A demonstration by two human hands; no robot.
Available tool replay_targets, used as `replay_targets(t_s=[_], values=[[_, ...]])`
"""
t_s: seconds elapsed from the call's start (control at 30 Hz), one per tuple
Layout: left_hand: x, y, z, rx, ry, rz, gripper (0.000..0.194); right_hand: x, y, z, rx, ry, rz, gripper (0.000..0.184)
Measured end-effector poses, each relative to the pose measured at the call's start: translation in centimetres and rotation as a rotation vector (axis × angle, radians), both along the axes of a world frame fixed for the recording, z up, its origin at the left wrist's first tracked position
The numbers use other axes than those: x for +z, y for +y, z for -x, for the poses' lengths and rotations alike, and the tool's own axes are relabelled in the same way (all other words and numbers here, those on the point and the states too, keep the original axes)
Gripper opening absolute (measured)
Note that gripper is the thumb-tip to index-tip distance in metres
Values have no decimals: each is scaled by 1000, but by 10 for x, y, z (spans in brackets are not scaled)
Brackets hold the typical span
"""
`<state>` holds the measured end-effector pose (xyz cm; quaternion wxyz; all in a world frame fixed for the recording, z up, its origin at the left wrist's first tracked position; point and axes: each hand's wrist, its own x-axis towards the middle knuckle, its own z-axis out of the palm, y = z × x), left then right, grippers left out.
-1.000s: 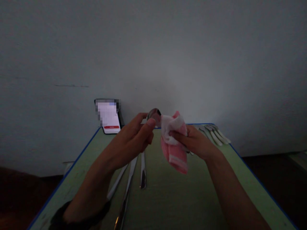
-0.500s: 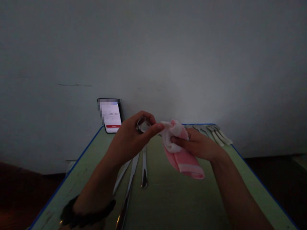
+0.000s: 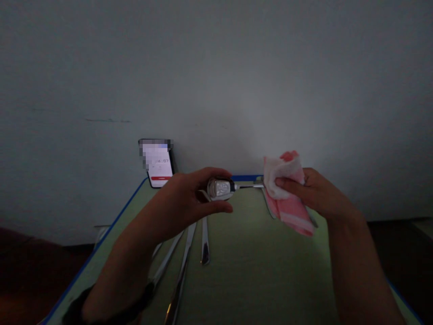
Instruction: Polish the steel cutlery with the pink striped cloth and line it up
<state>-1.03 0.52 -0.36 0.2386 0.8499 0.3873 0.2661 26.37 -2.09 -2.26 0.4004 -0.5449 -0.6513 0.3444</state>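
Note:
A shiny metal spoon lies across the space between my hands, its bowl (image 3: 221, 188) at the left and its thin handle (image 3: 248, 186) running right. My left hand (image 3: 189, 198) curves round the bowl, which sits between the thumb below and the fingers above. My right hand (image 3: 314, 194) grips a pink and white cloth (image 3: 286, 180), thumb pressed on the white part. The handle's far end goes out of sight at the cloth; whether the fingers pinch it through the fabric is hidden. Both hands are above the table.
Several metal knives (image 3: 184, 266) lie on the green, blue-edged table (image 3: 250, 271), partly under my left forearm. One short metal handle (image 3: 205, 248) lies beside them. A lit phone (image 3: 158, 167) leans against the grey wall (image 3: 216, 90). Other cutlery (image 3: 269, 205) shows partly behind the cloth.
My right hand has moved right with the cloth, baring a length of the spoon's handle. The spoon's bowl has shifted slightly right and shows more between my left thumb and fingers.

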Motion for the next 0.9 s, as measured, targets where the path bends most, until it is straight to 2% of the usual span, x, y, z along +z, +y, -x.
replay_targets(t_s=[0.13,0.27,0.43,0.53,0.8,0.9], values=[[-1,-3,-3,1,124,-119,41,2,-1,4,106,-122,40,28],[-1,-8,-8,-35,129,-196,33,7,-3,17,253,-163,39,26],[1,-12,-13,-27,125,-205,28,14,-4,34,339,-226,50,27],[2,-12,-13,-14,127,-202,27,14,-4,32,331,-247,84,30],[4,-7,2,87,135,-244,28,10,-5,-6,197,-240,159,35],[4,-7,4,78,129,-221,30,11,-5,-8,225,-226,149,33]])
